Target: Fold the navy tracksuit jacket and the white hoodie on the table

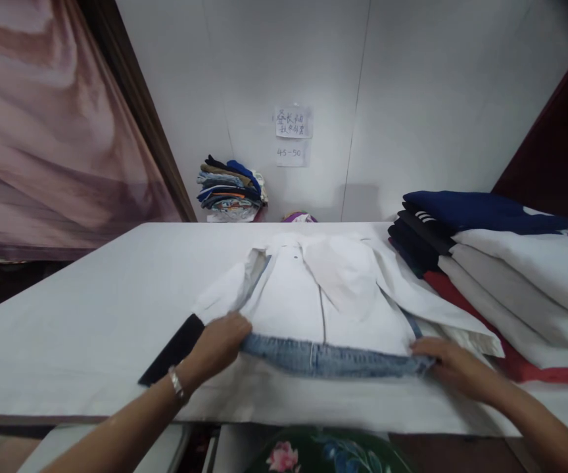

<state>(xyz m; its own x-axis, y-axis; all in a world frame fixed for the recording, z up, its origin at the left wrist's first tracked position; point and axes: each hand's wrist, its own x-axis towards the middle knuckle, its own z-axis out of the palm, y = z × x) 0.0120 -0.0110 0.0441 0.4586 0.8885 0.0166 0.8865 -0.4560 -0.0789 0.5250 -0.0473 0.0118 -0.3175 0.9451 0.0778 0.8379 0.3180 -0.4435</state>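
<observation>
A white jacket (284, 302) with a blue denim hem lies spread on the white table (91, 309), its sleeves out to both sides. My left hand (222, 338) grips the left end of the hem, fingers closed on the fabric. At the hem's right end, my right hand (449, 361) is also closed on the denim edge. The hem stretches between both hands and seems slightly raised toward me. A flat black thing (178, 348) lies beside my left wrist, partly behind the forearm; its kind is unclear.
Folded clothes in navy, black, white, grey and red form a pile (525, 282) on the right, close to the jacket's right sleeve. Another clothes stack (229, 190) stands beyond the far table edge. Paper notes (292, 135) hang on the wall. A pink curtain (42, 131) drapes at left.
</observation>
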